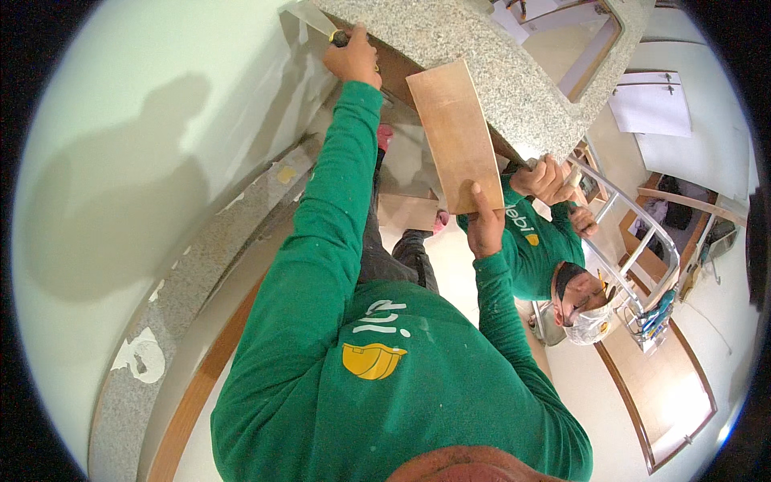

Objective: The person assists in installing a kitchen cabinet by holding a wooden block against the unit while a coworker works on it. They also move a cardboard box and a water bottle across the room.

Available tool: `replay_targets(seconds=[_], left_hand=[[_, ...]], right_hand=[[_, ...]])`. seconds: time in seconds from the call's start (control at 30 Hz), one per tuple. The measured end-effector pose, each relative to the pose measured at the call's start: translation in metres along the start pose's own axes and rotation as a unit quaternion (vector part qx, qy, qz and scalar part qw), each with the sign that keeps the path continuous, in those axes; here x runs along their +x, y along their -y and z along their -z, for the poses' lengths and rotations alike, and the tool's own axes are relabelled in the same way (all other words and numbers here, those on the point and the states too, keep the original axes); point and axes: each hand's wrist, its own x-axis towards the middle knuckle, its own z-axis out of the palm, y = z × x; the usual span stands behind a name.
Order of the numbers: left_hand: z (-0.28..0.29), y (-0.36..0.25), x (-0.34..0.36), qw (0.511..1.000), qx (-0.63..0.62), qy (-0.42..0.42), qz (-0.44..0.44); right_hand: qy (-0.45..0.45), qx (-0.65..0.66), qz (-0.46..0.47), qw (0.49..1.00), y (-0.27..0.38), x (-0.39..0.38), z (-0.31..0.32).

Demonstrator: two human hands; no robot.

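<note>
My left hand (353, 58) is closed round the black-and-yellow handle of a flat-bladed tool (312, 18), at the left end of a speckled stone countertop (450, 40). The tool's pale, broad blade lies between the wall and the slab; its exact kind is unclear. A thin, light-brown wooden board (456, 128) stands upright in my right hand (485, 225), thumb on its face and fingers behind. The board's upper part overlaps the countertop's front edge in view. To the right, a co-worker's hand (546, 178) is at the countertop's underside edge, and their other hand is raised beside it.
The co-worker (530, 249), in green with a pale cap, is close at my right. A metal ladder (634, 233) is behind them. The countertop has a cut-out (578, 48). A rough grey ledge (201, 249) runs along the left wall. Tools (654, 317) lie farther right.
</note>
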Motion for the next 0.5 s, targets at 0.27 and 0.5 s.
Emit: replay_targets(seconds=[0.27, 0.5], left_hand=[[0.007, -0.001, 0.0, 0.993, -0.109, 0.041, -0.001], [-0.002, 0.01, -0.004, 1.0, -0.007, -0.008, -0.025]], right_hand=[[0.019, -0.001, 0.013, 1.0, -0.004, 0.002, 0.003], [0.033, -0.006, 0.016, 0.999, 0.001, -0.002, -0.006]])
